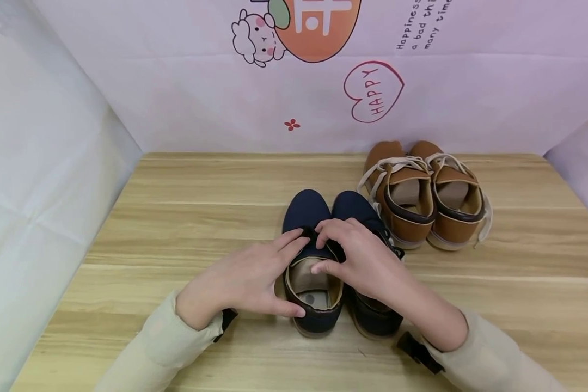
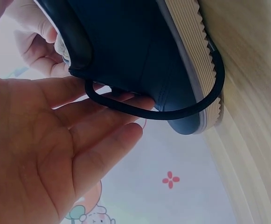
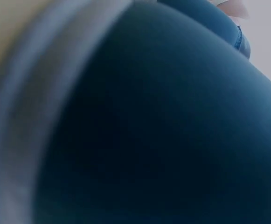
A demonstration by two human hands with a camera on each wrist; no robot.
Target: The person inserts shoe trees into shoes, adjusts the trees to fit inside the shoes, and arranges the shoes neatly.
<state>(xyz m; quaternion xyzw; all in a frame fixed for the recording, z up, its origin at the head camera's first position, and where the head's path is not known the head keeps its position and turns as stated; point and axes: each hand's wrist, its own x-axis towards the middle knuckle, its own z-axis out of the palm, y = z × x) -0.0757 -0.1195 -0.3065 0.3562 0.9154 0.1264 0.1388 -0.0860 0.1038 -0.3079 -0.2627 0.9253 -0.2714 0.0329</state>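
A navy lace-up shoe [image 1: 310, 209] with a tan insole stands on the wooden tabletop, toe pointing away. My left hand [image 1: 250, 277] lies along its left side, fingertips at the laces and thumb by the heel collar. In the left wrist view a dark shoelace [image 2: 158, 114] loops from the shoe across those extended fingers and down past the sole. From the right, my right hand [image 1: 365, 261] reaches over the shoe's tongue with bent fingers, thumb apart from the index finger over the shoe opening. Its matching navy shoe [image 1: 350, 209] is partly hidden beneath that hand.
A pair of brown shoes with cream laces stands at the back right: a left brown shoe [image 1: 406, 220] and a right brown shoe [image 1: 453, 223]. Behind the wooden tabletop [image 1: 186, 218] hangs a white printed cloth [image 1: 201, 103]. Navy fabric fills most of the right wrist view.
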